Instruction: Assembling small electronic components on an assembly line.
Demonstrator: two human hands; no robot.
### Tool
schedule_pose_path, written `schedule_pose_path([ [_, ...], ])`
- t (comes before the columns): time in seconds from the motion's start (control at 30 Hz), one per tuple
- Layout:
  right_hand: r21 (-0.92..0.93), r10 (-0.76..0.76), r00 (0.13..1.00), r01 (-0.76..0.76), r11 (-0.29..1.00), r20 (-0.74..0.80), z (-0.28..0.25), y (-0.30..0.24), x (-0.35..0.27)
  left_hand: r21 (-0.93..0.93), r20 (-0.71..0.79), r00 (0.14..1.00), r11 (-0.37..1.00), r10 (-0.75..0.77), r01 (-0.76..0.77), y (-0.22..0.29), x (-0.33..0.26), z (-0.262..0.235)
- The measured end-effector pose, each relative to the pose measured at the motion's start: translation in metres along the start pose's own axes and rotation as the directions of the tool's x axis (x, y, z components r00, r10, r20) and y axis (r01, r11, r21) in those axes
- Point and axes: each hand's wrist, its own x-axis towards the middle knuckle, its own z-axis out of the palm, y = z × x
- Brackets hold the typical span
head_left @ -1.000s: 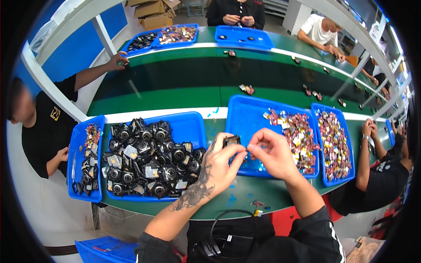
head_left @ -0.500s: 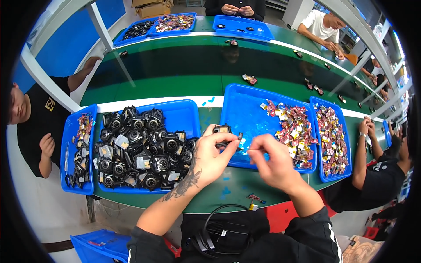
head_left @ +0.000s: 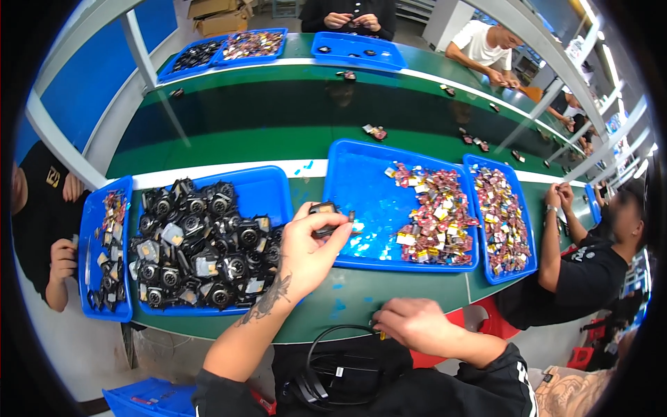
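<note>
My left hand [head_left: 306, 251] is closed around a black smartwatch case [head_left: 322, 208], held above the gap between two blue trays. A small dark tab sticks out past the fingertips; I cannot make out what it is. My right hand [head_left: 417, 325] is low over the table's front edge, its fingers bent together. A bit of yellow shows under those fingertips, and whatever they pinch is hidden. Left of my left hand, a blue tray [head_left: 274, 182] is heaped with black watch cases [head_left: 208, 243]. To the right, another blue tray [head_left: 347, 258] holds a pile of small red circuit boards with yellow and silver parts [head_left: 441, 215].
Narrower blue trays with mixed parts stand at the left [head_left: 87, 271] and right [head_left: 520, 272]. Beyond a white rail, the green conveyor belt [head_left: 243, 142] carries scattered parts. Black cables [head_left: 313, 375] lie at my lap. Co-workers sit left, right and across.
My right hand has dropped from beside my left hand to the table's front edge, over the small parts there. My left hand keeps the watch case. The whole view has shifted slightly.
</note>
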Motion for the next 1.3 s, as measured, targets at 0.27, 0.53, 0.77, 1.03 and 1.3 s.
schedule_pose_path([
  [0.27, 0.412, 0.26, 0.966, -0.236, 0.88, -0.003, -0.028, 0.004, 0.007, -0.103, 0.036, 0.999, 0.995, -0.003, 0.007, -0.006, -0.003, -0.001],
  [0.53, -0.001, 0.241, 0.78, -0.296, 0.955, -0.578, -0.072, 0.096, 0.047, -0.151, 0.205, 0.976, 0.983, -0.067, 0.099, -0.001, -0.004, 0.001],
  [0.77, 0.662, 0.049, 0.932, 0.218, 0.717, -0.359, -0.041, 0.045, 0.099, -0.341, 0.455, 0.875, 0.875, -0.165, 0.343, 0.005, -0.004, 0.001],
  [1.03, 0.644, 0.258, 0.876, 0.075, 0.761, -0.407, -0.039, 0.044, 0.116, -0.346, 0.064, 0.997, 0.937, -0.034, 0.054, 0.001, -0.004, -0.01],
  [1.3, 0.567, 0.126, 0.926, 0.106, 0.817, -0.356, -0.04, 0.019, 0.115, -0.391, 0.04, 0.997, 0.917, -0.065, 0.075, -0.008, -0.004, -0.006],
])
